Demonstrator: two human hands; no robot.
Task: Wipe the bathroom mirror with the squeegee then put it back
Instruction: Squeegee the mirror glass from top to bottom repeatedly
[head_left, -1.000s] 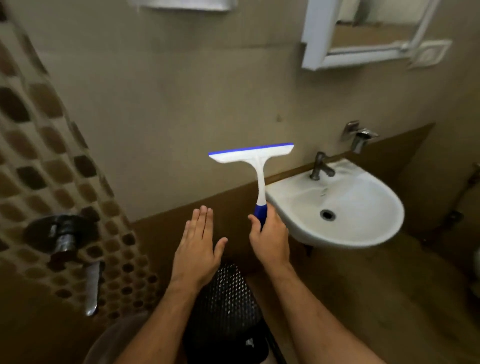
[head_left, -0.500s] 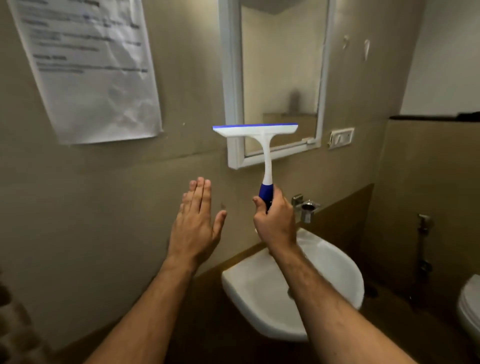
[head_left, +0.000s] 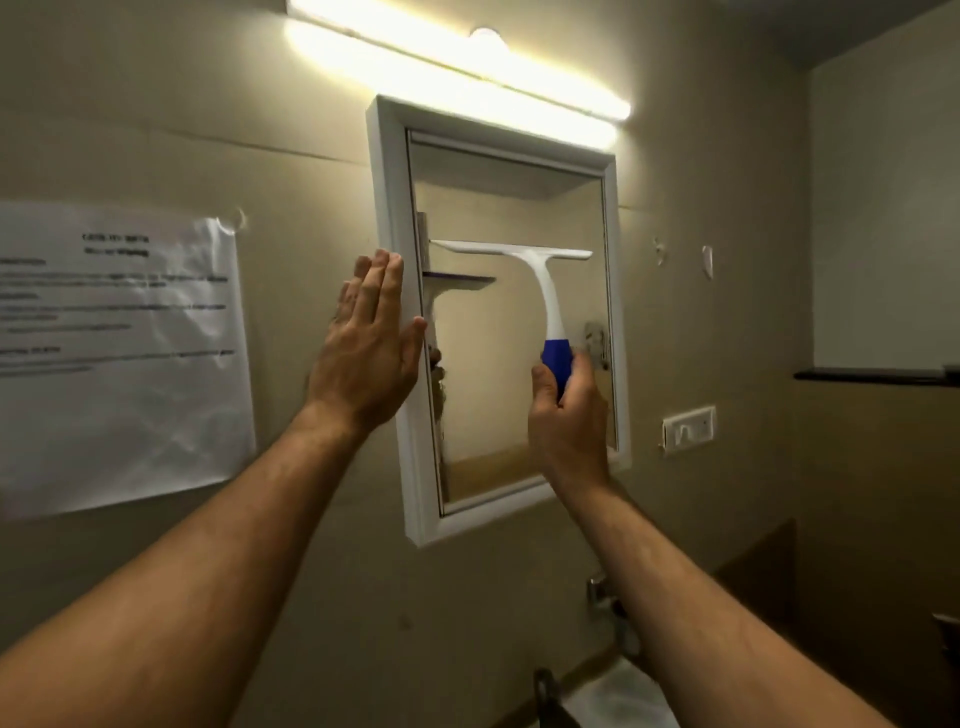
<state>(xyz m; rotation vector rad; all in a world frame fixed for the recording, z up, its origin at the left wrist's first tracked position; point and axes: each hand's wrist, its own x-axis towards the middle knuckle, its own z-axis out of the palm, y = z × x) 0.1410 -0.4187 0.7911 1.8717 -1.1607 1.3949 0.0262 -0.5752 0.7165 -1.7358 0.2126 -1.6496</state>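
Squeegee (head_left: 519, 260) gripped at blue handle by right hand (head_left: 569, 421), blade across upper middle of mirror (head_left: 498, 415). Left hand (head_left: 371, 343) flat, fingers straight, at left frame edge. Better to press evenly, pull straight down to bottom edge.

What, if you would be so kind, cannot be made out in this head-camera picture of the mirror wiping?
- Printed text on the crumpled white paper notice: too blurred to read.
- Whether the white squeegee with the blue handle touches the white-framed mirror: one view, no depth.
- White washbasin: cut off by the bottom edge, partly behind the right arm.
- Lower handle: wrapped by the right hand.
- Whether the left hand presses the frame: unclear.
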